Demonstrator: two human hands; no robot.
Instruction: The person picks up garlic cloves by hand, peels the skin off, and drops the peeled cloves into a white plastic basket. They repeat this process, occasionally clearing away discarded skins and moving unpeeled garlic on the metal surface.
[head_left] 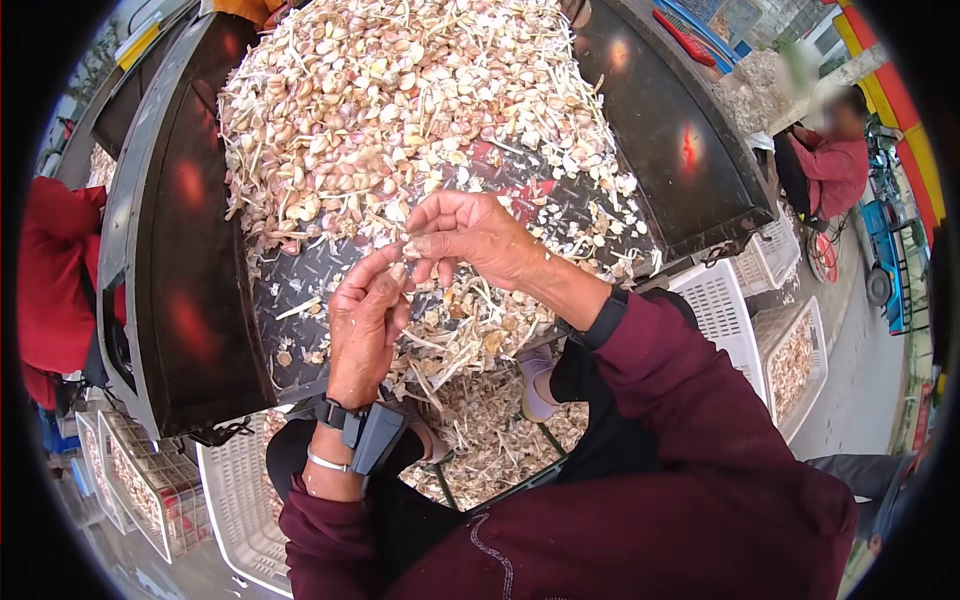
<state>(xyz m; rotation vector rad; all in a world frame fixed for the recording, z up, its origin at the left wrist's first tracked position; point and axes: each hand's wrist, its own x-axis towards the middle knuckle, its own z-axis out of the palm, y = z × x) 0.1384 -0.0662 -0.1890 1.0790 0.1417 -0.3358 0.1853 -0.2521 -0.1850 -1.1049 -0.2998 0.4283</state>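
Both hands meet above the near edge of a dark metal truck bed (285,320). My left hand (365,325) is closed in a pinch, with a pale garlic clove (398,272) at its fingertips. My right hand (470,240) is closed too, thumb against the fingers, its tips touching those of the left. What the right fingertips pinch is too small and covered to make out. Beyond the hands lies a broad heap of garlic cloves (390,100) with dry stalks. Loose skins and stalks (470,330) are piled just below the hands.
White plastic crates stand on both sides, one at the left (235,500) and one at the right (715,305). Garlic peelings (500,440) cover the ground between my feet. A person in red (60,290) is at the left, another person (835,165) sits at the right.
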